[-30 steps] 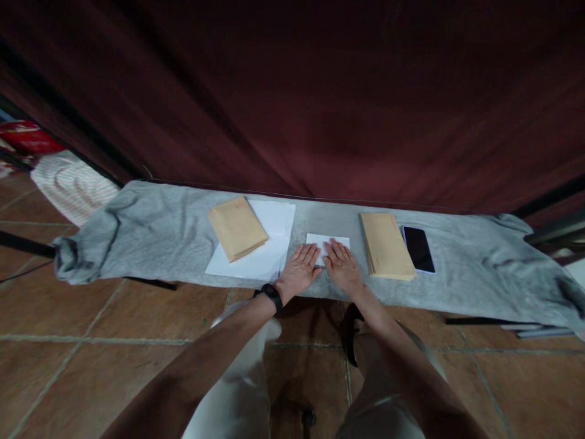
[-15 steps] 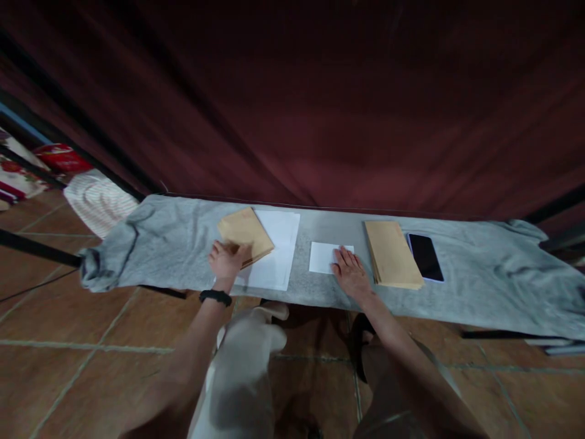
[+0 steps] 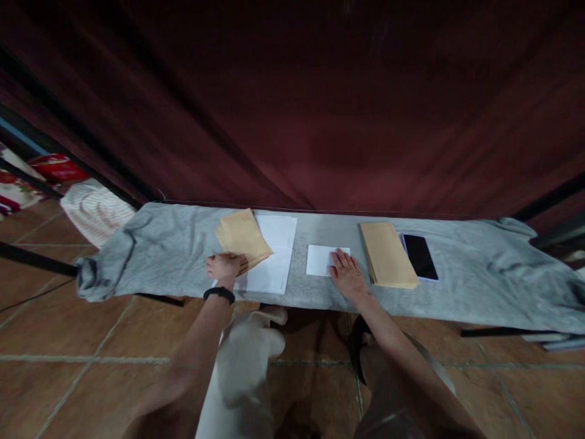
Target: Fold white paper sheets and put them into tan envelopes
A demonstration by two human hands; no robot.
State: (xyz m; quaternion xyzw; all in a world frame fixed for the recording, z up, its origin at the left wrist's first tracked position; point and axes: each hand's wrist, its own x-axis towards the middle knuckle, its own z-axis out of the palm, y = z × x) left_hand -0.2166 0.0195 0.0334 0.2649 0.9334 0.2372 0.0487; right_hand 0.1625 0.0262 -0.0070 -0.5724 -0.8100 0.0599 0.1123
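Envelopes [image 3: 244, 235] in a loose fanned stack are where I find the left hand [image 3: 223, 266], its fingers curled over the near left corner; they hide the contact, so from up here I can't fairly tell whether they have pinched one or merely rest on the pile. The top of the stack now bows a little, its right edge curving where it lay straight a second ago. Back then both hands were flat on the slip [image 3: 319, 261]; now I have only the right hand [image 3: 350, 274] there, fingers extended and slightly apart, pressing its right end without gripping. So the work is split in two: one hand steadies the slip, the other is busy at the stack. Beneath that stack lie white sheets [image 3: 280, 244], showing mostly to its right. Beyond the right hand I see a second stack [image 3: 388, 255], with a phone [image 3: 420, 256] just beside it. Grey cloth [image 3: 475, 268] lies under everything, and a dark red curtain [image 3: 347, 122] hangs behind.
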